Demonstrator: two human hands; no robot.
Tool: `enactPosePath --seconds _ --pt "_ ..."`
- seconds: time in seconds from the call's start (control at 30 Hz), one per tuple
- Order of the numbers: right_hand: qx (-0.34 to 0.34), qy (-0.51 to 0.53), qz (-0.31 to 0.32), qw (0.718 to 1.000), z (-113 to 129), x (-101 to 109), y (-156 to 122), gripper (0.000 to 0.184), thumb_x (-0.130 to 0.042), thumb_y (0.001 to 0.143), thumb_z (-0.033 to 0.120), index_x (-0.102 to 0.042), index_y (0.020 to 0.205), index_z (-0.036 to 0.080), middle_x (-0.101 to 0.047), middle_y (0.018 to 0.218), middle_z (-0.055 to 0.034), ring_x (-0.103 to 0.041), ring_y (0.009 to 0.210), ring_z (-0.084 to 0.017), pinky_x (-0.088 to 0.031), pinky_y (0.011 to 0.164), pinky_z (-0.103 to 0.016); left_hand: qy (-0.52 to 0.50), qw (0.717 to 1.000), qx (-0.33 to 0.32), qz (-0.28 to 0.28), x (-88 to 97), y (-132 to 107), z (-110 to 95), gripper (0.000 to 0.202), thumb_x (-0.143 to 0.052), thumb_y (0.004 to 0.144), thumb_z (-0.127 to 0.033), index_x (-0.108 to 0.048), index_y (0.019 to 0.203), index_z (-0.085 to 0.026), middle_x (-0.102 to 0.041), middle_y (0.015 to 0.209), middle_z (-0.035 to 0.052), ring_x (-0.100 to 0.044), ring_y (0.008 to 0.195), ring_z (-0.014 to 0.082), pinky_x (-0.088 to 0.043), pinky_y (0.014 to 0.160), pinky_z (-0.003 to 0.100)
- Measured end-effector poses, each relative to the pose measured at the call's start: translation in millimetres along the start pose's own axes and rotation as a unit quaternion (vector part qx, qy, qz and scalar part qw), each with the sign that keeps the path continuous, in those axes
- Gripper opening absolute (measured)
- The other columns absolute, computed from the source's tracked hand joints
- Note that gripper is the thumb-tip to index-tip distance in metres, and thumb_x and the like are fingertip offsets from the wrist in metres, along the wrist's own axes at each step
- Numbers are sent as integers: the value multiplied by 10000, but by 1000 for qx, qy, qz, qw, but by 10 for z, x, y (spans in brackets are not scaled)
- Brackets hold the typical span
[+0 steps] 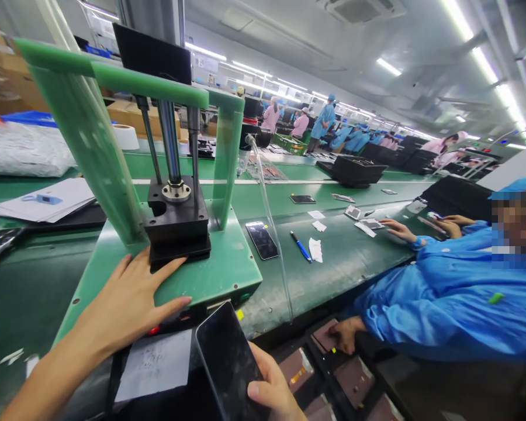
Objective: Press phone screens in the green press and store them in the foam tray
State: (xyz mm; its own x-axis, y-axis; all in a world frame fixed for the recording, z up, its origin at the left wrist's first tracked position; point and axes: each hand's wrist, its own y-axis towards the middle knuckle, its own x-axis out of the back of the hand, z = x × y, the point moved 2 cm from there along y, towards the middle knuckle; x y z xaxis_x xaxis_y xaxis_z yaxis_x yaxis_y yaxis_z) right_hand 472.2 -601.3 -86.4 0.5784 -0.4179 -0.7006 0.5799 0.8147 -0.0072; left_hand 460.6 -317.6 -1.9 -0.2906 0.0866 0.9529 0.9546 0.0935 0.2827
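Note:
My left hand [127,301] lies flat with fingers spread on the green base [228,269] of a press fixture, touching the front of its black block [177,225]. Low in front of me, my right hand [274,389] grips the bottom edge of a dark phone [228,356], screen up, tilted toward me. A white paper label [155,362] sits just left of the phone, below the fixture's front edge.
Another phone [262,240], a blue pen [301,247] and paper scraps [316,249] lie on the green conveyor belt [342,257]. A co-worker in a blue coat [456,292] leans over the belt at right. Black trays [353,169] and papers [48,199] sit further back.

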Motion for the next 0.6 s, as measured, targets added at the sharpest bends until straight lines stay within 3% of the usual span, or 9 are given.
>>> enactPosePath --seconds 0.1,0.27,0.37,0.43,0.5,0.6 --pt "0 -2 3 1000 22 -23 -10 632 -814 739 415 -634 1281 143 -704 1032 -104 -678 989 -296 -494 802 -330 8 1000 -2 -7 36 24 -27 817 -419 832 -787 -574 1406 -227 -524 1464 177 -465 1348 426 -354 1106 610" --pt "8 -8 -8 1000 74 -49 -74 620 -814 738 421 -638 1266 146 -710 1020 -97 -685 960 -287 -504 781 -317 42 998 40 -2 93 160 -141 833 -284 892 -725 -639 1297 -89 -699 1091 241 -623 1087 450 -422 1005 637" --pt "15 -13 -23 1000 126 -62 -126 625 -812 724 439 -646 1257 157 -712 1023 -105 -686 967 -310 -516 843 -370 -84 990 105 -51 135 251 -165 703 -436 844 -691 -699 1213 -154 -710 1167 194 -596 1178 448 -384 1068 650" --pt "8 -18 -37 999 181 -67 -168 643 -821 697 473 -660 1238 164 -711 1031 -117 -676 996 -338 -512 895 -423 -247 948 186 -70 142 330 -160 600 -532 804 -660 -733 1120 -191 -724 1190 133 -620 1174 413 -450 1050 592" --pt "0 -38 -59 998 265 -56 -230 676 -835 662 503 -672 1224 165 -708 1044 -129 -660 1033 -363 -509 913 -453 -386 885 242 -92 135 449 -179 517 -644 743 -589 -745 1052 -188 -749 1149 94 -643 1159 377 -491 1044 517" --pt "-17 -82 -78 993 472 -5 -361 700 -857 635 482 -675 1236 172 -713 1032 -122 -673 987 -353 -528 866 -435 -512 802 264 -158 155 633 -198 476 -742 648 -422 -743 1049 -165 -746 1170 77 -625 1219 327 -454 1117 445"
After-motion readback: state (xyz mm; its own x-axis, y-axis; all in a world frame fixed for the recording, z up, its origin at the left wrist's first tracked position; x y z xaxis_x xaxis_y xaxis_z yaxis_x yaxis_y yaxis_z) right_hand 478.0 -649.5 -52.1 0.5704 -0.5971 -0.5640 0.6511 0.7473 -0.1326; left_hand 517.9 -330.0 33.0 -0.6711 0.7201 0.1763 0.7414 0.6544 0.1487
